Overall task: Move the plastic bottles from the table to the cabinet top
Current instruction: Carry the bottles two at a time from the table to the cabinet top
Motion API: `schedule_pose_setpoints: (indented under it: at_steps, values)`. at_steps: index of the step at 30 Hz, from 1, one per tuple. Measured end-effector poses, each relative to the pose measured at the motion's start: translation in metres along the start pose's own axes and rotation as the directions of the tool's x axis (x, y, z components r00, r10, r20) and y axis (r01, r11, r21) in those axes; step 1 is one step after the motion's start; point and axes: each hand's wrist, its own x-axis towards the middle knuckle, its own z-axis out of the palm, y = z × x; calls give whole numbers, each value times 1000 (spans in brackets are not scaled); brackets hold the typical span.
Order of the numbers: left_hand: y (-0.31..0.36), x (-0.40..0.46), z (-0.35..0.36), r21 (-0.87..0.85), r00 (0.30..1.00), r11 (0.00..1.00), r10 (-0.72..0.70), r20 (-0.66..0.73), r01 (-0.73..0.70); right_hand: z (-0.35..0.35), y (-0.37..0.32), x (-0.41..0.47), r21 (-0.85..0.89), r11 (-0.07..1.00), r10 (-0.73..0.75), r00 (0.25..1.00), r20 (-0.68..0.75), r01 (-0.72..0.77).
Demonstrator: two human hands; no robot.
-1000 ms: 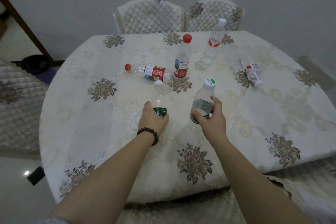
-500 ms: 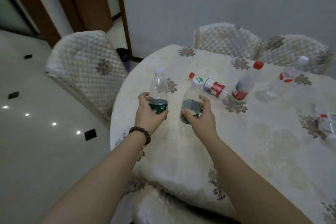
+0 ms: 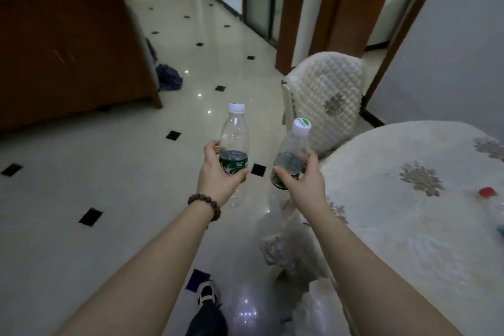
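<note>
My left hand (image 3: 218, 174) is shut on a clear plastic bottle (image 3: 234, 136) with a white cap and a dark green label, held upright over the floor. A second clear bottle (image 3: 293, 150) with a white and green cap sits in my right hand (image 3: 302, 183), tilted a little to the right. Both bottles are in the air, left of the round table (image 3: 409, 226) with its floral cloth. A red bottle cap (image 3: 487, 191) shows at the table's right edge; the bottle under it is mostly cut off. A brown wooden cabinet (image 3: 68, 57) stands at the far left; its top is out of view.
A quilted white chair (image 3: 324, 101) stands between the table and a doorway. Glossy tiled floor (image 3: 109, 172) with small black insets stretches ahead into a hallway. A dark cloth (image 3: 169, 78) lies by the cabinet's corner. My shoe (image 3: 207, 292) shows below.
I have turned left away from the table with both bottles lifted off it. The view now faces the open floor, the hallway and the brown cabinet instead of the tabletop.
</note>
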Motion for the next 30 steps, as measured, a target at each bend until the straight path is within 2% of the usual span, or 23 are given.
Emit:
schedule_pose_setpoints:
  at_steps: [7, 12, 16, 22, 30]
  values:
    - [-67, 11, -122, -25, 954, 990, -139, -266, 137, 136, -54, 6, 42, 997, -71, 958, 277, 62]
    - [-116, 27, -203, -54, 895, 977, -210, -392, 206, 244, -89, 7, 54, 994, -112, 903, 416, 98]
    - [-158, 48, -284, -70, 832, 964, -259, -491, 258, 348, -127, 2, 62, 988, -151, 829, 539, 139]
    - [-198, 85, -395, -85, 769, 953, -284, -572, 289, 476, -187, 8, 97, 978, -205, 776, 597, 184]
    - [-236, 152, -491, -112, 716, 950, -294, -634, 291, 588, -239, 41, 106, 973, -225, 751, 622, 204]
